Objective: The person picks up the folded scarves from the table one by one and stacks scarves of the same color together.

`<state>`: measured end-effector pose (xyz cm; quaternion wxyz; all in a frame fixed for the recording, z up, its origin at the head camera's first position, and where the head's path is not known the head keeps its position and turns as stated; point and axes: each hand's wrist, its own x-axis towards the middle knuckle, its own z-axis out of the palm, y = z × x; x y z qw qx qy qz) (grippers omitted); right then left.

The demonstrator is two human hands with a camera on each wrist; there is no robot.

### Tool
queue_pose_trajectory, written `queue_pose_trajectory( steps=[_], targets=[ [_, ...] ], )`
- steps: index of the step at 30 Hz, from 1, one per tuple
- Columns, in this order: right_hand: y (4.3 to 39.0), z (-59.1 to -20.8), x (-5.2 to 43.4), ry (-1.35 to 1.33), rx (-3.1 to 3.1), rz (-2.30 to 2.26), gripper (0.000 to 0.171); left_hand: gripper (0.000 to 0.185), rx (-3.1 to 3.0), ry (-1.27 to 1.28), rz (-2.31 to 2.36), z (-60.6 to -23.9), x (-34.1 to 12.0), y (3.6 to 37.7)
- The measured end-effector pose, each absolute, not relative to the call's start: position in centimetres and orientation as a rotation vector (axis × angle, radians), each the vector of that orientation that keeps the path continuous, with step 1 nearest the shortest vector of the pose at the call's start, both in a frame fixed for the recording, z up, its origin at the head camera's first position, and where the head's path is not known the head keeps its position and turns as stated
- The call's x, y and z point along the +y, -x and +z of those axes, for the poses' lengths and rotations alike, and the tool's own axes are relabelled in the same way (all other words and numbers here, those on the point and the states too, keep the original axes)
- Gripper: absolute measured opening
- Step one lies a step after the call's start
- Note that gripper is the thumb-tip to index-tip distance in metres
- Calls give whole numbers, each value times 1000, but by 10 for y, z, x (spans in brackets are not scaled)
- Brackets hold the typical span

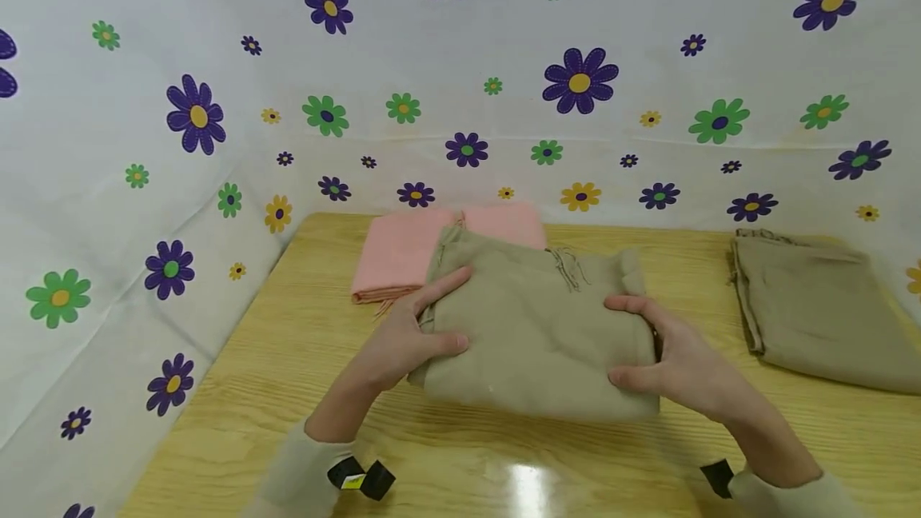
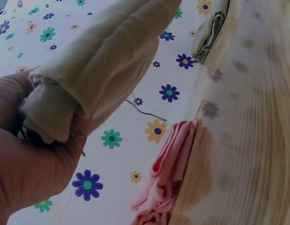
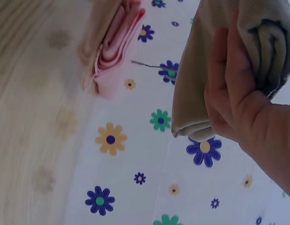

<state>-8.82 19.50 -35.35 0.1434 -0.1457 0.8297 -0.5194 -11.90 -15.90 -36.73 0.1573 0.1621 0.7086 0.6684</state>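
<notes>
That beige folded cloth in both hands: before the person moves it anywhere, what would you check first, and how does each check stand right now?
1. Left hand grips the left edge of the beige folded cloth: ok.
2. Right hand grips its right edge, thumb on top: ok.
3. Fold holds together, layers not slipping apart: ok, though a frayed thread hangs loose near the far edge.
4. Clear of the pink cloth behind it: not ok, it overlaps the pink cloth in the head view.
5. Free wooden table beside the second beige cloth: ok.
6. Cloth lifted or resting: cannot tell.
</notes>
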Motion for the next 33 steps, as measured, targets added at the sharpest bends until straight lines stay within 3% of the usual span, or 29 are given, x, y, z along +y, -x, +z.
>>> queue_pose_trajectory(
  steps=[13, 26, 33],
  targets=[
    [82, -372, 161, 543, 2332, -1320, 77, 66, 2356, -563, 1499, -372, -201, 105],
    [93, -392, 126, 673, 2406, -1178, 71, 48, 2494, -425, 1265, -377, -228, 117],
    [107, -400, 114, 688, 2338, -1134, 66, 47, 2491, -503, 1112, -389, -239, 125]
  ],
)
